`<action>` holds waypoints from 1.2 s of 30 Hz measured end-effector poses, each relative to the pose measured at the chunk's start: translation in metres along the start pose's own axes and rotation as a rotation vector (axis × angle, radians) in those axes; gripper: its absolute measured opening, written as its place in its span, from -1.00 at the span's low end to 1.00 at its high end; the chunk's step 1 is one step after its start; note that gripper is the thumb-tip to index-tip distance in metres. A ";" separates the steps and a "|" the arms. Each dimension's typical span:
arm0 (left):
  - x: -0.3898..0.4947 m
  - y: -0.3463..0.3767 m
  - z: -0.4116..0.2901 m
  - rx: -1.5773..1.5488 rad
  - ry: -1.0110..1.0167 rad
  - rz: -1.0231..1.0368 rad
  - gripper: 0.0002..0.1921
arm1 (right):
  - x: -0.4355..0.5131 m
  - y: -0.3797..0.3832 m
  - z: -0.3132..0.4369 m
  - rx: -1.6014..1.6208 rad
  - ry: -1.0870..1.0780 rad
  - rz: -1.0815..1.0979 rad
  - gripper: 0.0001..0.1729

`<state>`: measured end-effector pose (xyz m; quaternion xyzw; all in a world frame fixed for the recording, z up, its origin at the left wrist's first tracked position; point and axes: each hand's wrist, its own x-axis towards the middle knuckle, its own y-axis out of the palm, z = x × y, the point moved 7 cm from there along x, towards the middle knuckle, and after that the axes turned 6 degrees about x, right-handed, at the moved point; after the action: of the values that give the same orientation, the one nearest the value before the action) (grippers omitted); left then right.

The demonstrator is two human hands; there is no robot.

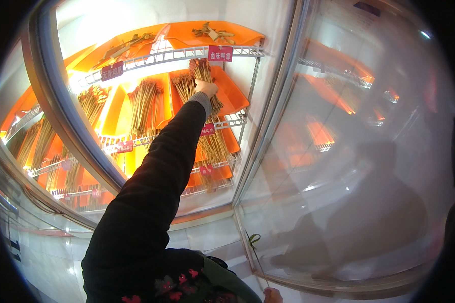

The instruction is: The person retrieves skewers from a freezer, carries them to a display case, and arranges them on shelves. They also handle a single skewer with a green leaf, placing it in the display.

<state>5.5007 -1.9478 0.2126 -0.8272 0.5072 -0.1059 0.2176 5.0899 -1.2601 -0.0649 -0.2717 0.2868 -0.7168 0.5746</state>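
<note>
My left hand [206,88], in a grey knit cuff, reaches into a lit glass display cabinet. Its curled fingers close around part of a bundle of food skewers [201,68], partly hidden behind the hand. Reddish food tops the thin sticks, which lean in an orange tray [231,91] on a wire shelf. At the bottom edge my right hand [273,295] is only partly in view. From its fingers rises one thin skewer [260,265] with a green looped piece [254,239] near its upper end.
More skewers [146,102] stand in a neighbouring orange tray. Above, a wire shelf [182,53] carries trays of loose food pieces [212,33] and red labels with writing. A metal door frame [76,110] borders the left; a reflective glass door [337,181] stands at right.
</note>
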 end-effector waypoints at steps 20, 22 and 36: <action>-0.008 0.050 -0.028 0.744 0.141 -0.197 -0.30 | 0.168 0.029 0.186 0.697 0.041 -0.053 -0.59; -0.009 0.064 -0.032 0.873 0.175 -0.209 -0.30 | 0.165 0.034 0.188 0.644 0.045 -0.082 -0.61; -0.025 -0.022 -0.060 0.852 0.465 0.160 -0.39 | 0.175 0.023 0.157 0.650 0.010 -0.041 -0.62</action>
<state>5.4829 -1.9320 0.2767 -0.5775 0.5157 -0.4690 0.4250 5.1849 -1.4507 0.0373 -0.0764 0.0403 -0.7836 0.6152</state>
